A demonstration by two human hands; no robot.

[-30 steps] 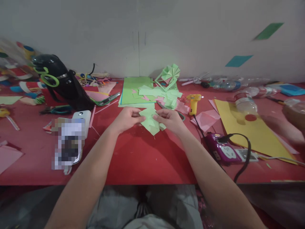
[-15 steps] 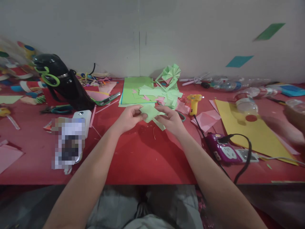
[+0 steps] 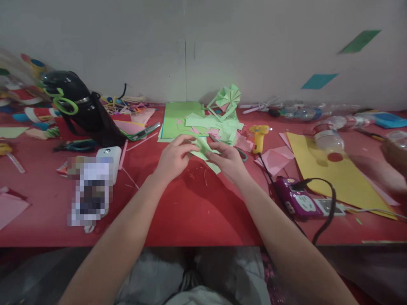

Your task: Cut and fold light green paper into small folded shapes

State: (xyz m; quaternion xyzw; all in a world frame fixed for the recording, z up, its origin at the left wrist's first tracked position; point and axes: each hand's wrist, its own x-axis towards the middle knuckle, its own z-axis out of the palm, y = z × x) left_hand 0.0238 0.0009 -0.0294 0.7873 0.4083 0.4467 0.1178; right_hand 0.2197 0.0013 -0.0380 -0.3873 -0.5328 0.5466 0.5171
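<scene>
Between my two hands is a small piece of pale green paper [image 3: 201,145], partly hidden by my fingers. My left hand [image 3: 176,157] is closed on its left side, with the fingers bent over the top. On the right side, my right hand [image 3: 228,161] pinches the paper between thumb and fingers. A strip of green paper [image 3: 213,167] lies on the table just below my right fingertips. Behind my hands are green sheets [image 3: 182,112] with pink scraps on them, and a folded green paper flower [image 3: 228,99].
A yellow hot glue gun [image 3: 260,137] lies right of my hands, near folded pink paper [image 3: 275,159]. Further right are a purple power strip [image 3: 297,197], a yellow sheet [image 3: 337,178] and plastic bottles [image 3: 327,135]. At left stand a black bottle [image 3: 85,110] and a phone [image 3: 92,190].
The left hand has turned and its fingers have come over the top of the green paper, which now shows less and looks bent. My right hand has barely moved.
</scene>
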